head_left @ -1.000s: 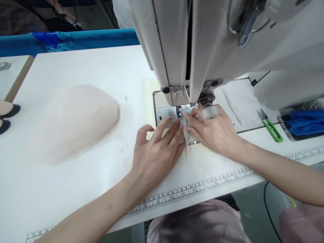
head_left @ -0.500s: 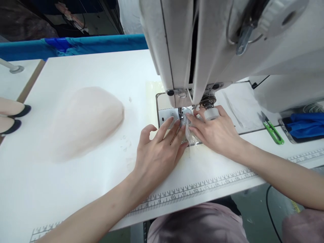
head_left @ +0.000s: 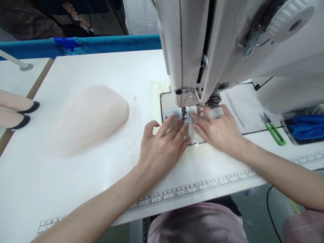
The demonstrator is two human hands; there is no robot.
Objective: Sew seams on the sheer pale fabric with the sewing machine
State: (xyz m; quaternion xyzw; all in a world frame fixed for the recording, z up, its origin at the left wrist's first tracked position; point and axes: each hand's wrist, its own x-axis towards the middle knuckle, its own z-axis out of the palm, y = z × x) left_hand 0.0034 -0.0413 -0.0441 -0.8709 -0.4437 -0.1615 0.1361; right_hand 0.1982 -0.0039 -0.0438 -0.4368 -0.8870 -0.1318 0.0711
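Pressing one clear piece (head_left: 194, 135) flat, left hand (head_left: 162, 148), right hand (head_left: 220, 131), fingers outstretched, one sewing machine (head_left: 227, 50).

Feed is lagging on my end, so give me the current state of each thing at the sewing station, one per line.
left hand: flat, fingers spread, pressing the sheer piece
right hand: fingers on the sheer piece beside the needle
sheer piece: lying on the needle plate, under the presser foot
presser foot: down on the piece, as far as shows
pale fabric pile: heaped, untouched
green snips: lying flat, closed
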